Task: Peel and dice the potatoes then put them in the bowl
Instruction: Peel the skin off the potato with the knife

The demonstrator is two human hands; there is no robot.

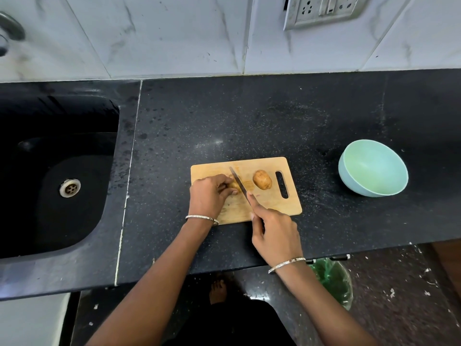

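A wooden cutting board (272,203) lies on the black counter. My left hand (208,196) grips a brown potato (234,186) on the board's left half; my fingers hide most of it. My right hand (274,233) holds a knife (239,182) by its handle, forefinger along the spine, and the blade rests against that potato. A second whole, unpeeled potato (262,179) sits on the board to the right of the blade. The pale green bowl (373,168) stands empty on the counter at the right.
A black sink (50,171) with a metal drain is set into the counter at the left. Below the counter's front edge, a bin lined with a green bag (334,280) stands on the floor. A socket plate (324,11) is on the tiled wall.
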